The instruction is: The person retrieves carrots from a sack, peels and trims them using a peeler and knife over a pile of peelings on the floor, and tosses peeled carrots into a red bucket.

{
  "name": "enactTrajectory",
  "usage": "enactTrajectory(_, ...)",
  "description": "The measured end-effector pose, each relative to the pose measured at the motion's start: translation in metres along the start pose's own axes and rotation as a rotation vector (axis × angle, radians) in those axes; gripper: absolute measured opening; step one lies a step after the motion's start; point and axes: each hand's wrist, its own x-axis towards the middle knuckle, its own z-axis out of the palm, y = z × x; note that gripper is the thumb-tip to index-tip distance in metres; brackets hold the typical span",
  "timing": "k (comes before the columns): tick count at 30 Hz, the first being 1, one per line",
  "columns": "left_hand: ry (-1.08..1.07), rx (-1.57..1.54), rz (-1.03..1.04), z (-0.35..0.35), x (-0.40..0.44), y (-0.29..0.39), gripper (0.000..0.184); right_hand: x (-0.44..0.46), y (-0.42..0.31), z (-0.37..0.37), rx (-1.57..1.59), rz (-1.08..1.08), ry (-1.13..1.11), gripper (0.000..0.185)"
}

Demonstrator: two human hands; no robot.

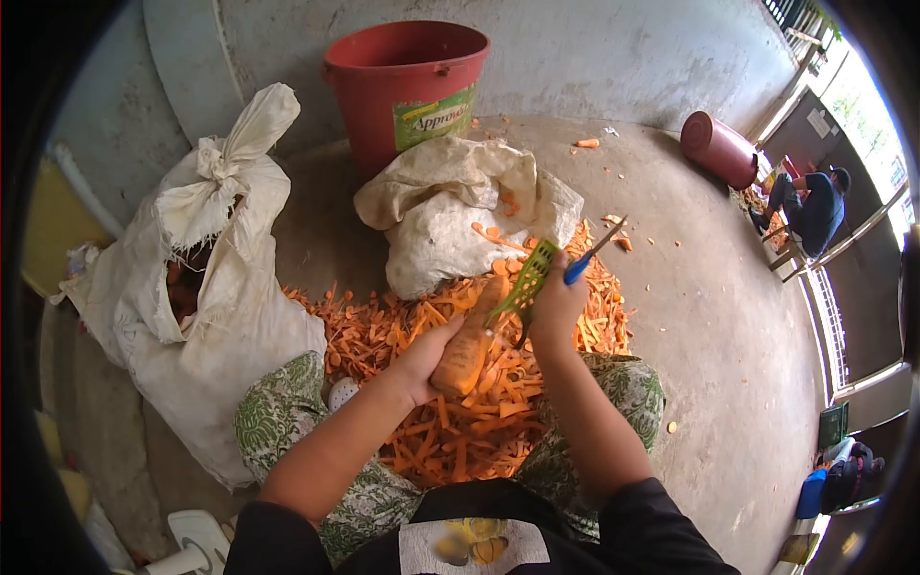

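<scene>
A large orange carrot [463, 355] lies tilted in my left hand [428, 361], whose fingers wrap round its lower end. My right hand [556, 305] is closed on a green peeler [525, 285] and also holds a knife with a blue handle [578, 268], its blade pointing up and right. The peeler is at the carrot's upper right side; whether its blade touches the carrot is hard to tell. Beneath both hands spreads a heap of carrot peelings [460, 436], between my knees.
A red bucket [369, 110] stands by the wall, behind an open white sack [431, 235]. A tied sack [225, 355] leans at the left. Far right, a person [821, 211] sits near a tipped red container [717, 150]. Carrot scraps dot the floor [728, 355].
</scene>
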Motion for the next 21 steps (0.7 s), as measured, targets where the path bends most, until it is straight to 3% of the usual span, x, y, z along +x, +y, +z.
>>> enactTrajectory(3, -0.044, 0.023, 0.019, 0.000, 0.003, -0.005, 0.039, -0.007, -0.015, 0.001, 0.012, 0.044, -0.066, 0.030)
enactTrajectory(4, -0.022, -0.049, 0.029, -0.004, 0.009, -0.007, 0.038, -0.016, -0.015, 0.002, -0.113, -0.047, -0.115, 0.028)
enactTrajectory(7, -0.015, -0.106, 0.055, -0.006, 0.009, -0.008, 0.035, -0.047, -0.021, 0.010, -0.103, -0.154, -0.241, 0.029)
enactTrajectory(12, 0.007, -0.159, 0.076, 0.001, 0.009, -0.010, 0.035, -0.052, -0.014, 0.013, -0.156, -0.090, -0.266, 0.034)
enactTrajectory(15, -0.066, -0.053, 0.118, -0.005, 0.009, -0.013, 0.036, -0.040, -0.001, 0.012, -0.344, -0.180, -0.256, 0.030)
enactTrajectory(17, 0.061, 0.174, -0.010, 0.000, 0.000, -0.011, 0.037, -0.010, 0.015, 0.011, -0.510, -0.299, -0.052, 0.029)
enactTrajectory(21, -0.027, 0.345, 0.009, 0.011, -0.023, -0.009, 0.041, 0.080, 0.014, -0.024, -0.543, -0.295, 0.393, 0.031)
